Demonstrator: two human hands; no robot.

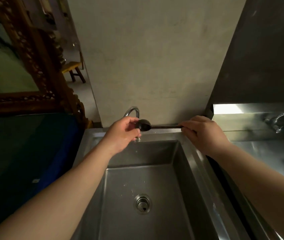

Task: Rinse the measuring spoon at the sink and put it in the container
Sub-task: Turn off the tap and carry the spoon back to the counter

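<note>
A dark measuring spoon point(156, 126) with a round bowl and a long thin handle is held level above the back rim of the steel sink point(186, 170). My right hand point(202, 132) grips the end of its handle. My left hand point(122, 134) has its fingers on the spoon's bowl, right under the curved chrome tap point(132, 111). A few water drops fall below the tap and spot the basin near the drain point(142, 203). No container is in view.
A second steel sink with its own tap point(278, 122) lies to the right, past a dark gap. A blue-edged dark surface point(33, 153) and a carved wooden frame point(38, 66) stand at the left. A plain wall rises behind the tap.
</note>
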